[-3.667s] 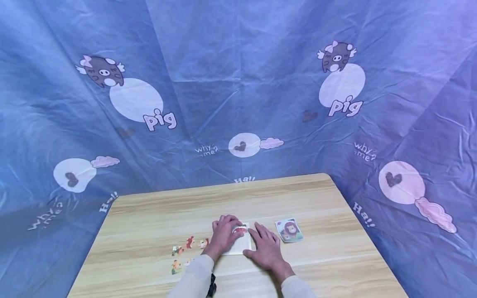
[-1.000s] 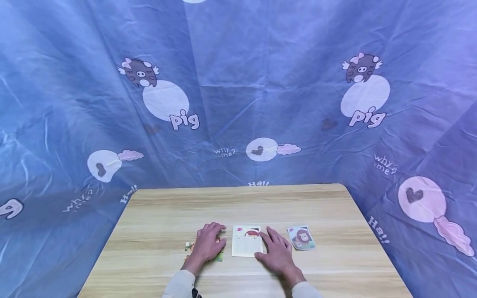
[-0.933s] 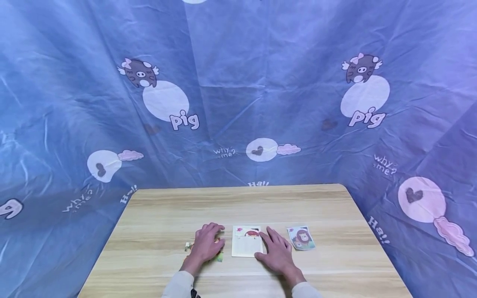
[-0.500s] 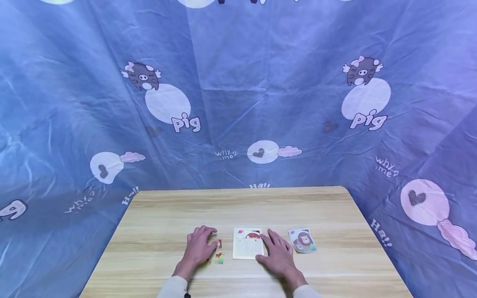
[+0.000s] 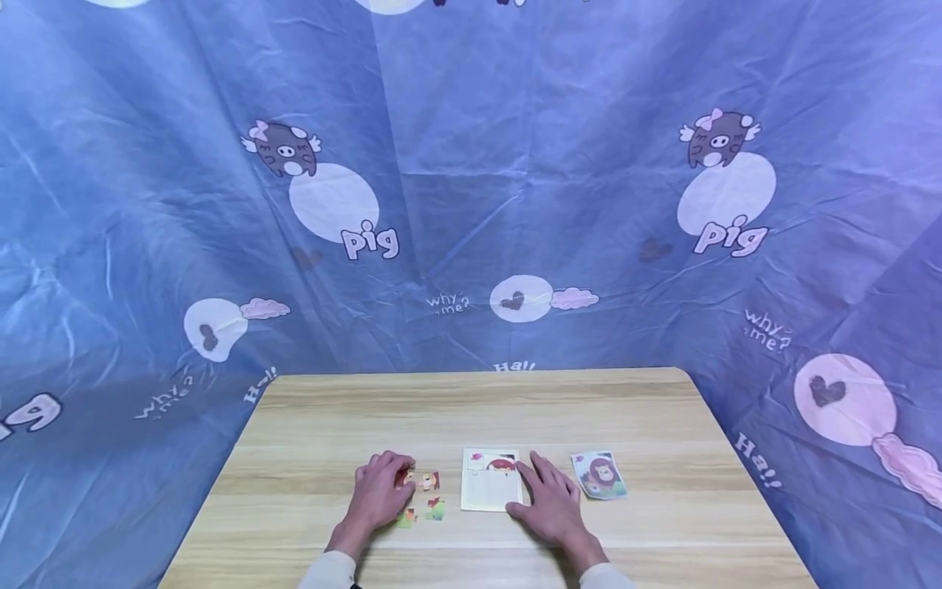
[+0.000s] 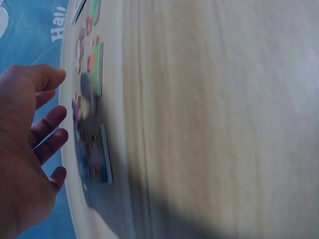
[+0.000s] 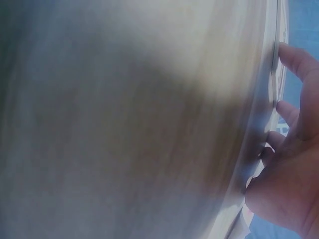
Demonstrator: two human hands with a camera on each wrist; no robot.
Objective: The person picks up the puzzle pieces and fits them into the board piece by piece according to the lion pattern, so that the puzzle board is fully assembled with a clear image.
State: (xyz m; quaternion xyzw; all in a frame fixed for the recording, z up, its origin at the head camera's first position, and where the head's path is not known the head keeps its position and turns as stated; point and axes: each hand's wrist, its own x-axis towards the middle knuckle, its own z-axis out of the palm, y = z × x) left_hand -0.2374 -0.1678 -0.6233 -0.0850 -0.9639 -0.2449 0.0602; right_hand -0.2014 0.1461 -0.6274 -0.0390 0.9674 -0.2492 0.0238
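the left hand [image 5: 379, 492], empty and loosely bent, hovers over pieces [image 5: 435, 510], perhaps set for easy reach, at the tray [image 5: 491, 493]'s nine o'clock, while the right hand [image 5: 550, 501], gripping nothing, rests at its three o'clock edge, likely steadying it, the card [image 5: 603, 474] beyond probably for reference.

Tbl [image 5: 589, 417] w/ smooth wood grain, creased cloth bkgd [image 5: 449, 114], paper-look lion pic [image 5: 599, 476], card-like puzzle pcs [image 5: 435, 510]

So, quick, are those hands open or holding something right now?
Left hand: open, over the puzzle pieces, no grip visible.
Right hand: open, touching the edge of the white tray.
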